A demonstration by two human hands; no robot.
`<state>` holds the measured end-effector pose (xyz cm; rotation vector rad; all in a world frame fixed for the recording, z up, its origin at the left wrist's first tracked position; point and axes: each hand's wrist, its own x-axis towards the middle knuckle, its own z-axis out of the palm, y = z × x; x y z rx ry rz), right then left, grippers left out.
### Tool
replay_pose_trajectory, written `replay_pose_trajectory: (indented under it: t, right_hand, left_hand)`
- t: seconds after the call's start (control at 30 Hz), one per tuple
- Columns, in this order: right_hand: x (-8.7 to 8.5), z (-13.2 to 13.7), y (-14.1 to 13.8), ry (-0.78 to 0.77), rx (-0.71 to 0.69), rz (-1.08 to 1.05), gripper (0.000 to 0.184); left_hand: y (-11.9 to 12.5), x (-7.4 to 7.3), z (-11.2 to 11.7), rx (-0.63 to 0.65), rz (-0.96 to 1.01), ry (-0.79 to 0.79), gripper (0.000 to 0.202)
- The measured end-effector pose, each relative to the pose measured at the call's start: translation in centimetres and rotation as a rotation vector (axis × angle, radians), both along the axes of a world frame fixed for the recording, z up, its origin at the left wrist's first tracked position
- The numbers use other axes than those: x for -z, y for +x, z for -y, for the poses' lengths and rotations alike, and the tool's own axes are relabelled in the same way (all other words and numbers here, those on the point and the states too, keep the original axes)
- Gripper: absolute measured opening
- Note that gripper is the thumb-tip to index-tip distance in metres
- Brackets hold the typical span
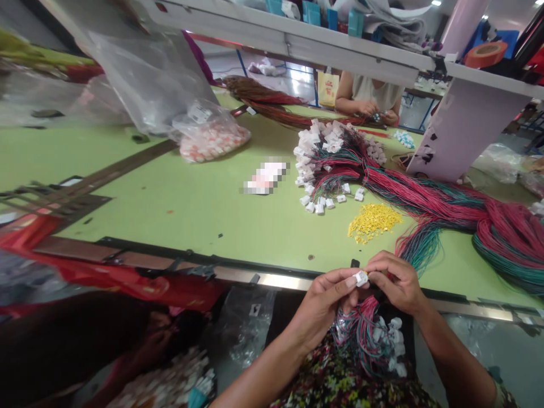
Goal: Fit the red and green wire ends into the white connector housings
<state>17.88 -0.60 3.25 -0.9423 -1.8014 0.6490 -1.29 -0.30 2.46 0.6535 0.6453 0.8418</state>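
Observation:
My left hand (325, 300) pinches a small white connector (361, 277) at the table's near edge. My right hand (395, 280) is closed against the same connector from the right, fingers pinched on it or on a wire going into it. Below both hands, a bunch of red and green wires with white connectors (378, 340) hangs into my lap. A small heap of yellow parts (374, 221) lies on the green table (191, 209) just beyond my hands.
A big bundle of red and green wires (425, 195) with white connectors (323, 150) sprawls across the table's right side. A plastic bag of parts (210, 139) lies at the back left. Another person (369, 96) works across the table. A pillar (463, 130) holds a shelf overhead.

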Motion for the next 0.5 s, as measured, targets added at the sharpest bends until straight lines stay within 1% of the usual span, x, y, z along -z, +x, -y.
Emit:
replay_pose_trajectory:
  t: [0.17,0.27,0.37,0.43,0.5]
  right_hand:
    - [-0.44,0.28,-0.02,0.034,0.034,0.040,0.014]
    - [-0.57,0.36,0.05,0.044,0.002,0.082,0.015]
    - [-0.48,0.32,0.10,0.057,0.005,0.095,0.015]
    - [-0.35,0.37,0.02,0.052,0.049,0.080,0.012]
    - [-0.30,0.66,-0.19,0.010,0.119,0.025,0.009]
  left_hand:
    - [0.13,0.20,-0.05,0.007,0.024,-0.015,0.025]
    - [0.21,0.48,0.00,0.013,0.042,-0.038,0.024]
    - [0.25,0.65,0.06,0.025,0.066,-0.054,0.028]
    - [0.27,0.71,0.10,0.035,0.072,-0.064,0.030]
    - [0.31,0.77,0.13,0.024,0.068,-0.072,0.029]
